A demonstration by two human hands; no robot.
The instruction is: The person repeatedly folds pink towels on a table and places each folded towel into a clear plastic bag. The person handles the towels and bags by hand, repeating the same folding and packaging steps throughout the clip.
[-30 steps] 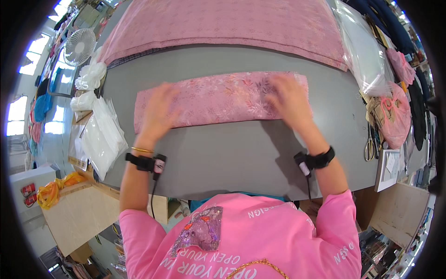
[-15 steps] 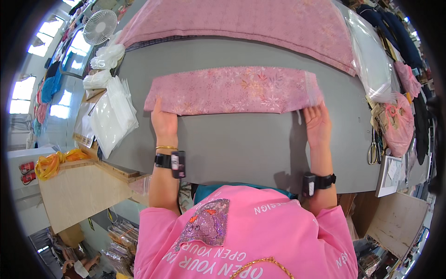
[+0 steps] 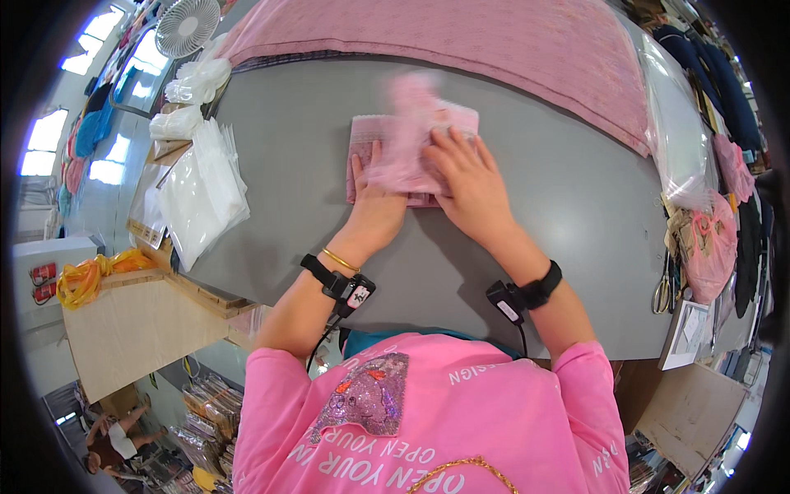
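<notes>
A pink floral cloth [image 3: 359, 132] lies on the grey table in front of me, folded into a short, thick piece. A loose part of it [image 3: 411, 95] stands up in the middle, smeared by motion. My left hand [image 3: 377, 206] rests on the left part of the cloth with its fingers spread, and the loose part covers some of them. On the right side, my right hand [image 3: 471, 183] lies against the cloth, fingers stretched out and apart. Its thumb is hard to make out.
A large spread of pink fabric [image 3: 461, 37] covers the table's far side. White plastic bags [image 3: 202, 193] lie at the left, below a white fan [image 3: 188, 27]. Clear plastic sheets [image 3: 675, 123], scissors [image 3: 661, 292] and a pink bag [image 3: 712, 255] are along the right edge.
The cloth was a long flat strip with a hand at each end. Both hands have come together at the middle, and the cloth is now folded much shorter.
</notes>
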